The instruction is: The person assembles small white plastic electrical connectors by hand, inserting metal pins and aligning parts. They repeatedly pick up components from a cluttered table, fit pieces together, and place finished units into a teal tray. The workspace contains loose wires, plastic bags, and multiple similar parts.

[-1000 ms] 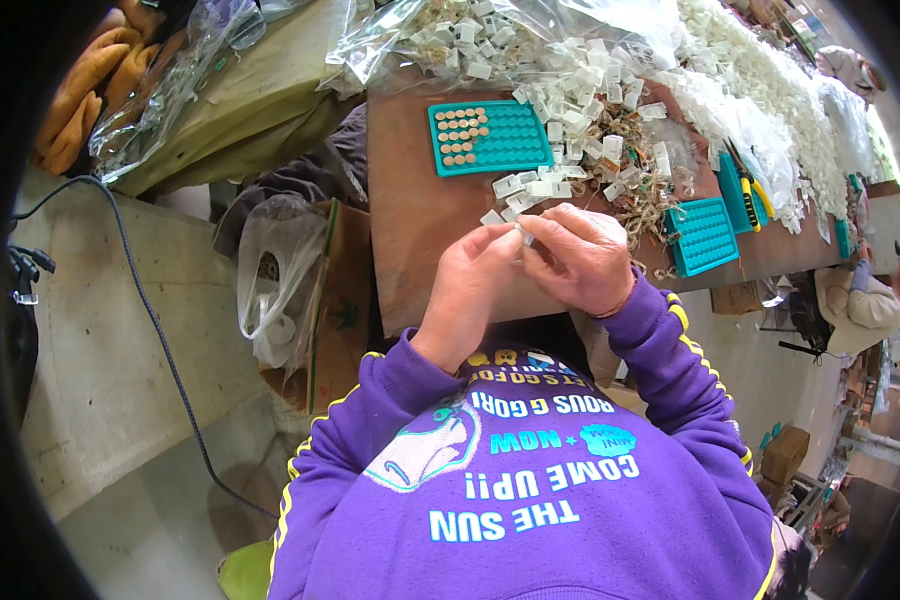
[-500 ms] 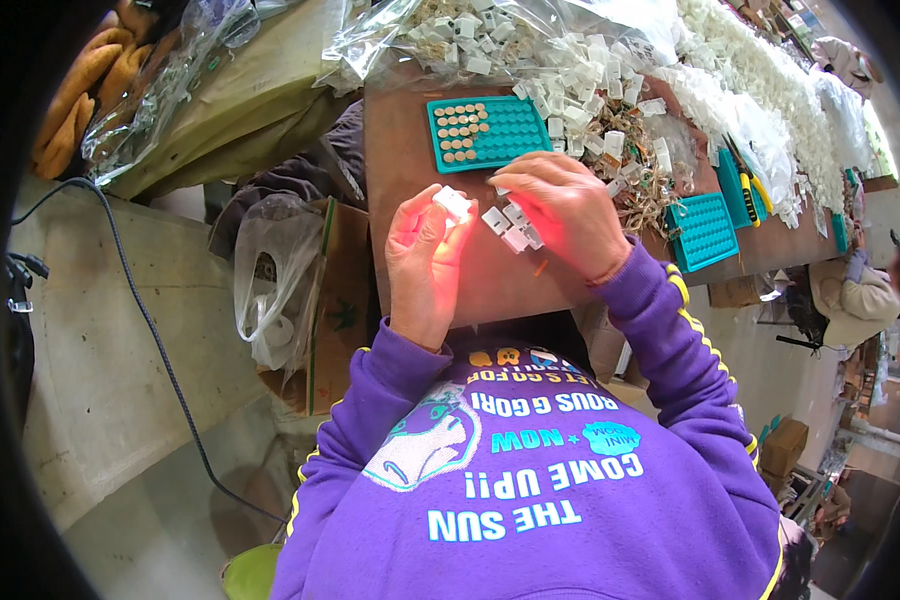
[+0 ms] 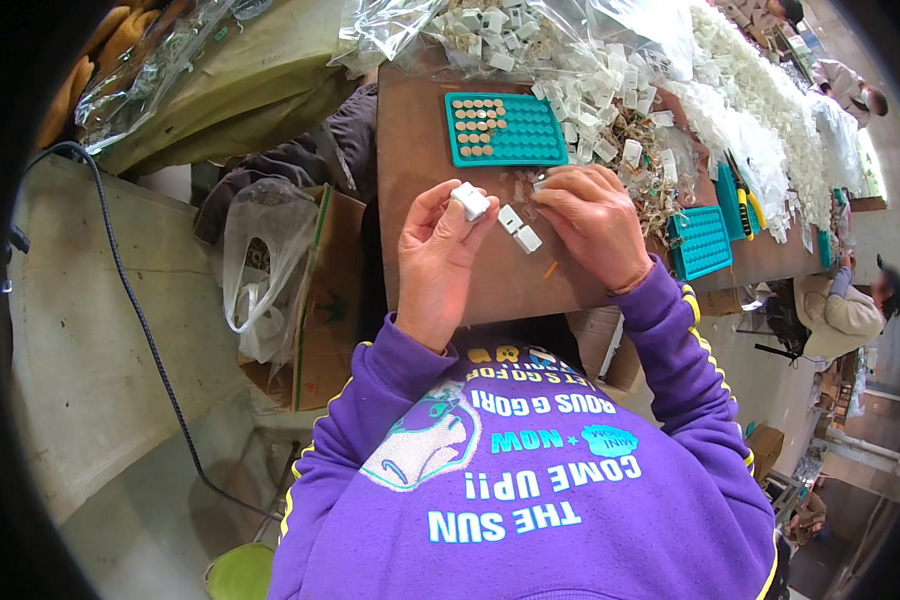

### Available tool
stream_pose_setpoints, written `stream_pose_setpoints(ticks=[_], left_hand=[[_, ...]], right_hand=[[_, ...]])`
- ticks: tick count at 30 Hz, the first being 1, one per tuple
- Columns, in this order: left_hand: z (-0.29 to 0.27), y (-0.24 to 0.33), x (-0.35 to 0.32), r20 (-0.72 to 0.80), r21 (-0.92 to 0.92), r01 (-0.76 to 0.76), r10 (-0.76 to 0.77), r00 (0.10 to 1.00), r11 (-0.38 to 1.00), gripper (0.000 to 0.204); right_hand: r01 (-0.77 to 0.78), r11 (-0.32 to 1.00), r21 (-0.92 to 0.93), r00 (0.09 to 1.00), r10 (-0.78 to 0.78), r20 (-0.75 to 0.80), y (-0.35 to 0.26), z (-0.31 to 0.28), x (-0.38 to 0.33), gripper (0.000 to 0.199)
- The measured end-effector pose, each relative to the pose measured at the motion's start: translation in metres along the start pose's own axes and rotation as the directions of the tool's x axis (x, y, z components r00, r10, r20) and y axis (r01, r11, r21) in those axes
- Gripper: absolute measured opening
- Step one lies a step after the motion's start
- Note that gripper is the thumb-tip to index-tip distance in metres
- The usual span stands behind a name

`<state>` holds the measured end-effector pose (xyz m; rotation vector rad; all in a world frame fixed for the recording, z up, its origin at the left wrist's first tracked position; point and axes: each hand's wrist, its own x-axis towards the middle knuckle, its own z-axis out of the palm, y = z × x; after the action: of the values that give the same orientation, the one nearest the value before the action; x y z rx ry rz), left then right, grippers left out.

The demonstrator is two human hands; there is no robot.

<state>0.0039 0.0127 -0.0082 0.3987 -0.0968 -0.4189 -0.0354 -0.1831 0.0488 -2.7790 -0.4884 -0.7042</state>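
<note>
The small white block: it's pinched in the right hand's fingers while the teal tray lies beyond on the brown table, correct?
Not quite. The head view shows the small white block pinched by the left hand, not the right. The teal tray does lie beyond on the brown table.

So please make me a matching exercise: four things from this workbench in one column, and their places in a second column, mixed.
Things:
1. white block
2. two white blocks
3. teal tray
4. plastic bag

Places:
a. hanging beside the cardboard box
b. held in the left hand fingers
c. on the table beyond both hands
d. lying on the table next to the right hand

Pairs: 1-b, 2-d, 3-c, 4-a
</note>
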Motion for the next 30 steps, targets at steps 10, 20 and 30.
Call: stream_pose_setpoints(ticks=[10, 20, 30], left_hand=[[-0.003, 0.003, -0.001, 0.000, -0.003, 0.033, -0.033, 0.999, 0.999, 0.029], [0.000, 0.004, 0.001, -0.030, -0.031, 0.022, -0.022, 0.999, 0.999, 0.024], [-0.005, 0.002, 0.003, -0.006, -0.080, 0.030, -0.031, 1.000, 0.996, 0.025]], right_hand=[[0.138, 0.973, -0.187, 0.962, -0.087, 0.258, -0.009, 0.022, 0.023, 0.011], [0.081, 0.989, -0.121, 0.972, -0.052, 0.228, -0.003, 0.024, 0.024, 0.006], [0.204, 0.967, -0.155, 0.975, -0.186, 0.125, -0.006, 0.030, 0.017, 0.003]])
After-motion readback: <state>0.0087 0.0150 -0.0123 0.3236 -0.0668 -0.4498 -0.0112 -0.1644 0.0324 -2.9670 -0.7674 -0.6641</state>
